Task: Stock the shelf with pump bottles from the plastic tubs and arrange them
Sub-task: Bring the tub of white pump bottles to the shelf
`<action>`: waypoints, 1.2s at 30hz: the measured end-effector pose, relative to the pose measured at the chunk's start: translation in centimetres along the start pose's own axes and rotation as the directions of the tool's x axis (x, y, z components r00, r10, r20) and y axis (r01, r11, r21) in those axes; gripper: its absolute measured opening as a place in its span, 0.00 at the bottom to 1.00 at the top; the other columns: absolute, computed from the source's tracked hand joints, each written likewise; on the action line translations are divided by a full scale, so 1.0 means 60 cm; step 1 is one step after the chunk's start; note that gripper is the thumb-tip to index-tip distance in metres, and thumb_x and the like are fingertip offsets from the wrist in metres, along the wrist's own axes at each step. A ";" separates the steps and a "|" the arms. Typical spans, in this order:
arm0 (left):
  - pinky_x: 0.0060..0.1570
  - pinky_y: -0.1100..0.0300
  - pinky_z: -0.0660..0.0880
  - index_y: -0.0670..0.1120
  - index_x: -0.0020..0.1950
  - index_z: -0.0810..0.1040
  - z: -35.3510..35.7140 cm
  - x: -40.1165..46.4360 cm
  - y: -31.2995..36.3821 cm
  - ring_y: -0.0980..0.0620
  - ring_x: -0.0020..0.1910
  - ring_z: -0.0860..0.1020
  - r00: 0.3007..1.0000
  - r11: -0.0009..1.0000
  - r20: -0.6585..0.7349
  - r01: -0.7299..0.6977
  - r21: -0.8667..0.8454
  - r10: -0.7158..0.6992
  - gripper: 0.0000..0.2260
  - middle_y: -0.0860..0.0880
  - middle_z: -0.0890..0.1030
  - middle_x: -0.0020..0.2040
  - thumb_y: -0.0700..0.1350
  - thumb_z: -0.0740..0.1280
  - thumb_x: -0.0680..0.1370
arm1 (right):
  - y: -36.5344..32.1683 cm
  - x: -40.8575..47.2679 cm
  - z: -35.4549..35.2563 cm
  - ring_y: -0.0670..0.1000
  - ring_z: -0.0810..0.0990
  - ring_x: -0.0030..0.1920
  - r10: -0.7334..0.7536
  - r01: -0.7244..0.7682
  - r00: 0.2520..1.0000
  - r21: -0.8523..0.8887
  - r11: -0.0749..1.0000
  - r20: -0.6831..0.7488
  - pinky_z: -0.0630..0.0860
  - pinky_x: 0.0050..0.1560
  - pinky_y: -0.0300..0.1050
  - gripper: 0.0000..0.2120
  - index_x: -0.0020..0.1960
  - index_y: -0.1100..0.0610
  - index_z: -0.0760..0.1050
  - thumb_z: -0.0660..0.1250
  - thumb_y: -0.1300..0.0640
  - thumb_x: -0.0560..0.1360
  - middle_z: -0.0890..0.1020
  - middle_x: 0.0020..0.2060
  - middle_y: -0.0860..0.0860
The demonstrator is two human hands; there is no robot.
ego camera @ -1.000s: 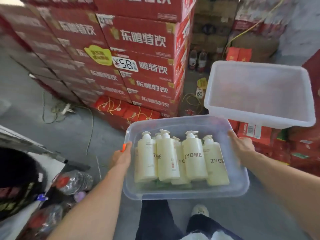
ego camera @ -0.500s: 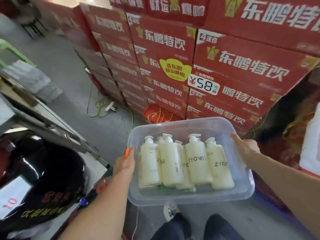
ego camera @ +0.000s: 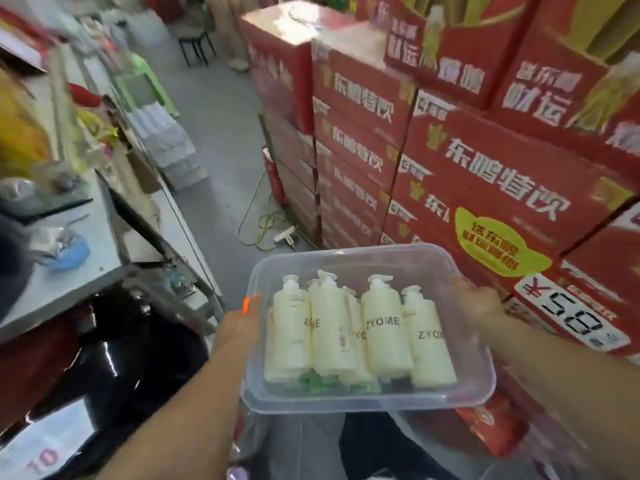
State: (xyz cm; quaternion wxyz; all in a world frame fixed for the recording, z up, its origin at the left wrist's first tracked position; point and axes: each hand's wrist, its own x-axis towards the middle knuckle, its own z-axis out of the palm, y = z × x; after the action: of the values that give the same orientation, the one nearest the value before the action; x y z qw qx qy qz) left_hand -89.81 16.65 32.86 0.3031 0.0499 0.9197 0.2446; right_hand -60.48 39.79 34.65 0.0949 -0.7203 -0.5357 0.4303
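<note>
Fingers of the left hand (ego camera: 239, 323) were clamped on the left rim of the clear plastic tub (ego camera: 367, 401), thumb with its orange nail hooked over the edge, while the right hand (ego camera: 479, 303) gripped the far right rim, its fingertips hidden behind the wall. Between them the tub was carried in the air, level with the waist, and inside lay the cream ZYOME pump bottles (ego camera: 382, 327), packed side by side on their backs over a few green items underneath, pumps pointing away. Red drink cartons (ego camera: 485, 174) were stacked close on the right with a yellow price sticker (ego camera: 502, 242) just beside the tub; a grey counter (ego camera: 69, 265) and a glossy black object (ego camera: 114, 358) crowded the left. No shelf was clearly in view. The risk, as I judged it: the aisle was narrow, so a tub corner could clip the cartons or counter, tip the load, and send loose bottles sliding to one end; a yellow cable (ego camera: 258, 216) on the floor ahead could also catch a foot.
</note>
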 end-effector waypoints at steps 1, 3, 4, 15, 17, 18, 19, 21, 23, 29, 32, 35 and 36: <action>0.56 0.51 0.73 0.39 0.65 0.75 -0.008 0.025 0.018 0.39 0.56 0.76 1.000 1.000 -0.009 0.021 0.002 -0.021 0.33 0.37 0.77 0.59 0.65 0.54 0.79 | -0.027 0.017 0.015 0.65 0.76 0.62 0.001 -0.001 1.000 0.017 1.000 0.011 0.72 0.60 0.53 0.24 0.64 0.68 0.74 0.61 0.48 0.80 0.77 0.61 0.66; 0.61 0.49 0.72 0.38 0.69 0.72 -0.028 0.073 0.055 0.38 0.62 0.75 0.998 0.999 -0.023 0.053 0.009 -0.053 0.35 0.35 0.75 0.65 0.66 0.52 0.79 | -0.107 0.045 0.045 0.66 0.75 0.63 -0.009 0.010 1.000 -0.012 1.000 0.020 0.71 0.62 0.55 0.32 0.64 0.71 0.73 0.62 0.42 0.78 0.76 0.62 0.68; 0.62 0.48 0.72 0.38 0.69 0.72 -0.039 0.098 0.072 0.38 0.62 0.75 0.997 0.997 -0.028 0.078 -0.021 -0.078 0.38 0.35 0.74 0.66 0.68 0.51 0.77 | -0.148 0.067 0.061 0.67 0.75 0.63 -0.011 0.012 0.999 -0.015 1.000 0.031 0.72 0.63 0.56 0.34 0.64 0.72 0.72 0.63 0.40 0.77 0.76 0.62 0.69; 0.59 0.47 0.72 0.34 0.67 0.72 -0.160 0.364 0.202 0.35 0.61 0.75 0.952 0.959 -0.198 0.189 -0.212 -0.231 0.35 0.33 0.75 0.65 0.65 0.58 0.78 | -0.495 0.212 0.251 0.65 0.76 0.62 -0.147 0.153 0.980 -0.036 0.988 0.131 0.74 0.62 0.56 0.35 0.66 0.68 0.71 0.63 0.39 0.76 0.76 0.63 0.64; 0.62 0.48 0.70 0.34 0.69 0.70 -0.182 0.429 0.220 0.35 0.64 0.73 0.957 0.964 -0.179 0.195 -0.182 -0.228 0.34 0.33 0.72 0.68 0.62 0.57 0.80 | -0.556 0.232 0.302 0.65 0.75 0.64 -0.164 0.175 0.974 -0.059 0.983 0.154 0.72 0.64 0.55 0.34 0.67 0.69 0.70 0.63 0.40 0.76 0.75 0.64 0.65; 0.63 0.49 0.70 0.34 0.70 0.70 -0.195 0.462 0.232 0.36 0.65 0.73 0.955 0.961 -0.178 0.203 -0.189 -0.237 0.34 0.33 0.72 0.68 0.62 0.56 0.80 | -0.585 0.244 0.328 0.65 0.75 0.64 -0.160 0.170 0.975 -0.054 0.984 0.154 0.73 0.64 0.55 0.35 0.68 0.69 0.69 0.63 0.40 0.76 0.75 0.65 0.66; 0.63 0.48 0.70 0.35 0.70 0.70 -0.209 0.500 0.242 0.36 0.64 0.73 0.951 0.957 -0.176 0.221 -0.191 -0.254 0.34 0.33 0.72 0.68 0.63 0.56 0.79 | -0.615 0.256 0.355 0.65 0.75 0.64 -0.146 0.154 0.978 -0.042 0.987 0.146 0.73 0.63 0.56 0.35 0.68 0.68 0.69 0.63 0.39 0.75 0.75 0.64 0.66; 0.63 0.48 0.71 0.36 0.70 0.71 -0.237 0.563 0.263 0.37 0.64 0.74 0.949 0.948 -0.153 0.245 -0.201 -0.277 0.34 0.34 0.73 0.68 0.64 0.56 0.79 | -0.680 0.284 0.408 0.66 0.75 0.63 -0.122 0.128 0.982 -0.036 0.991 0.144 0.74 0.62 0.58 0.36 0.68 0.67 0.70 0.64 0.39 0.75 0.75 0.65 0.65; 0.63 0.49 0.71 0.39 0.70 0.71 -0.276 0.614 0.281 0.37 0.63 0.75 0.943 0.942 -0.152 0.262 -0.211 -0.297 0.33 0.35 0.74 0.67 0.65 0.56 0.78 | -0.742 0.290 0.456 0.66 0.74 0.64 -0.105 0.116 0.983 -0.062 0.991 0.153 0.73 0.63 0.58 0.35 0.68 0.68 0.70 0.64 0.39 0.75 0.75 0.65 0.65; 0.62 0.45 0.73 0.45 0.71 0.70 -0.379 0.800 0.339 0.38 0.60 0.76 0.931 0.891 -0.142 0.266 -0.368 -0.337 0.40 0.38 0.76 0.66 0.72 0.59 0.70 | -0.910 0.338 0.593 0.63 0.77 0.61 -0.060 0.075 0.972 -0.060 0.995 0.227 0.73 0.62 0.56 0.42 0.66 0.63 0.74 0.65 0.32 0.65 0.79 0.61 0.61; 0.58 0.44 0.76 0.40 0.65 0.73 -0.434 0.857 0.380 0.38 0.55 0.77 0.918 0.893 -0.188 0.265 -0.365 -0.349 0.37 0.37 0.77 0.61 0.70 0.59 0.72 | -0.997 0.356 0.653 0.65 0.75 0.63 -0.071 0.087 0.973 -0.067 0.994 0.219 0.72 0.63 0.55 0.37 0.68 0.63 0.72 0.67 0.36 0.70 0.76 0.64 0.62; 0.58 0.45 0.76 0.39 0.67 0.72 -0.474 0.934 0.404 0.39 0.54 0.76 0.912 0.897 -0.191 0.287 -0.338 -0.364 0.35 0.38 0.76 0.61 0.68 0.57 0.75 | -1.086 0.374 0.718 0.65 0.74 0.64 -0.099 0.112 0.969 -0.045 0.993 0.227 0.71 0.66 0.55 0.37 0.68 0.66 0.70 0.66 0.37 0.73 0.75 0.65 0.62; 0.58 0.45 0.76 0.39 0.67 0.72 -0.485 0.962 0.411 0.39 0.53 0.76 0.909 0.897 -0.197 0.290 -0.333 -0.367 0.35 0.38 0.77 0.60 0.68 0.57 0.76 | -1.114 0.383 0.741 0.65 0.74 0.64 -0.096 0.109 0.969 -0.044 0.993 0.226 0.71 0.66 0.57 0.38 0.68 0.67 0.70 0.67 0.37 0.72 0.75 0.65 0.62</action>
State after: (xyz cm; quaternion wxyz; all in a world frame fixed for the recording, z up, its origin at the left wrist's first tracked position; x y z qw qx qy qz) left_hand -154.93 39.90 34.21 0.2233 -0.1850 0.8988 0.3287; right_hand -137.40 72.28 35.53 0.0362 -0.6412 -0.5913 0.4879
